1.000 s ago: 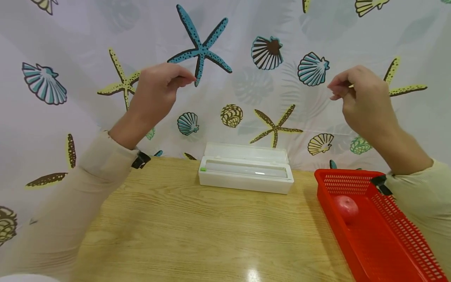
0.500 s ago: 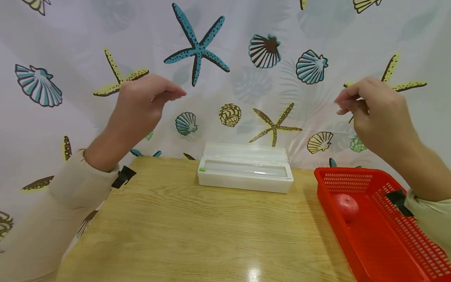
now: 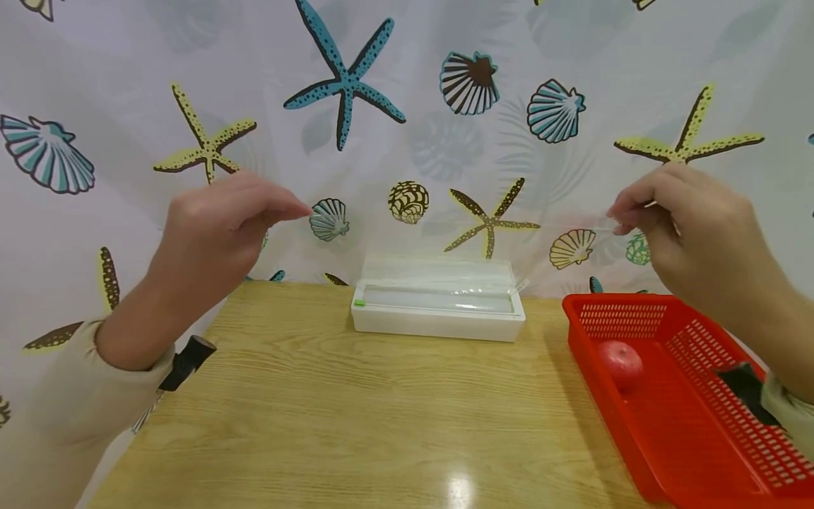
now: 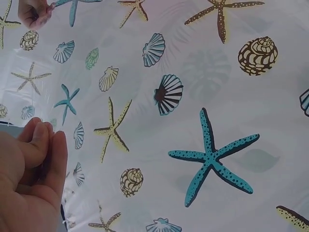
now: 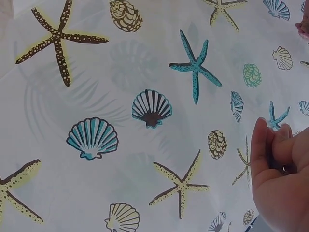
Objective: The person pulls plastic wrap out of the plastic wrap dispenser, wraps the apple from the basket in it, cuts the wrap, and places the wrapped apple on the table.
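Observation:
My left hand (image 3: 222,230) and my right hand (image 3: 693,237) are raised at about the same height, well apart. Thumb and fingertips of each hand pinch a corner of a sheet of clear cling film (image 3: 591,227). The film spans the space between them and is so transparent that its lower end is hard to follow. Below and behind it, a white cling film dispenser (image 3: 439,322) lies on the table with its lid up. A film roll (image 3: 439,300) shows in it. In the left wrist view, shiny film (image 4: 41,58) stretches beyond the fingers.
A red plastic basket (image 3: 604,424) stands at the table's right, under my right forearm. One round pinkish-red fruit (image 3: 620,364) lies in its far left part. A curtain (image 3: 381,155) printed with shells and starfish hangs behind the wooden table (image 3: 356,417).
Both hands have come down, the left one also moving left and the right one slightly right. Wrinkled film now shows at the dispenser's right end. The view has shifted slightly.

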A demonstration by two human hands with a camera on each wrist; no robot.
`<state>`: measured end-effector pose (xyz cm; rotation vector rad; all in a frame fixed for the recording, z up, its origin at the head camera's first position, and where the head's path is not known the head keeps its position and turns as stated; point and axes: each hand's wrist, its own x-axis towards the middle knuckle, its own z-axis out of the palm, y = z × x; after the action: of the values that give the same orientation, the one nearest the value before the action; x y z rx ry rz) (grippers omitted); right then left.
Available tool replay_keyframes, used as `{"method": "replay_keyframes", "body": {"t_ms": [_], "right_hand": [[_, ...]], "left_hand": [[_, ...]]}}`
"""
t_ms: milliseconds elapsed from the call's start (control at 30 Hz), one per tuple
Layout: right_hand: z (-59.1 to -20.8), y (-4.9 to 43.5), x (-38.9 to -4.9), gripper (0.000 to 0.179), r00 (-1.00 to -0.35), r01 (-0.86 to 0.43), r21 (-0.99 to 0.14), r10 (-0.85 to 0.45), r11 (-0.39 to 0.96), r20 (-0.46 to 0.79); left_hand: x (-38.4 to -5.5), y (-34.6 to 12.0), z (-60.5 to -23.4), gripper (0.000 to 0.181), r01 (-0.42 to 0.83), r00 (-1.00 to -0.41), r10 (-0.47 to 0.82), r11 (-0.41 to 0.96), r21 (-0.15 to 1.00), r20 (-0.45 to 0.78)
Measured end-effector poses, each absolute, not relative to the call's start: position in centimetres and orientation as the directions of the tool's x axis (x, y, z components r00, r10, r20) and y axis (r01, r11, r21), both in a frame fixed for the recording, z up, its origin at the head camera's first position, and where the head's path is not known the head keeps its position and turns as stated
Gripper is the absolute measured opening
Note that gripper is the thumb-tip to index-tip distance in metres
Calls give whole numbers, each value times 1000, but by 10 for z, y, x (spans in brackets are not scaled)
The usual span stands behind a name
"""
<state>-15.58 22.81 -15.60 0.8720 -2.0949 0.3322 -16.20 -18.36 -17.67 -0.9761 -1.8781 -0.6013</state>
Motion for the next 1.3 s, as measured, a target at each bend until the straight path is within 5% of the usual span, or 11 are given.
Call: {"method": "replay_keyframes", "body": {"t_ms": [300,567,700,800,967,1200,1300], "right_hand": [[-161,237,-137,30,-466,-695,82,-535,714,705],[-169,246,-125,42,-510,-695,81,-569,715,645],[-173,251,-120,9,-517,-719,70,-600,691,611],[-177,253,-117,29,-522,-735,56,-616,676,590],[-183,255,-112,7,-556,-731,23,-614,682,560],[-186,256,-110,29,-554,-752,-6,-628,659,547],[-186,257,-109,13,-562,-754,-15,-633,657,532]], "left_hand": [[-139,-188,-182,24,808,-249,480,581,-92,841],[-126,-191,-187,23,824,-285,526,562,-76,801],[-119,-194,-192,23,836,-291,552,545,-73,782],[-115,-196,-196,33,854,-291,565,517,-56,772],[-112,-198,-202,33,882,-278,580,471,-36,765],[-110,-196,-205,31,912,-263,594,410,-5,760],[-109,-196,-206,30,920,-265,595,391,16,759]]}}
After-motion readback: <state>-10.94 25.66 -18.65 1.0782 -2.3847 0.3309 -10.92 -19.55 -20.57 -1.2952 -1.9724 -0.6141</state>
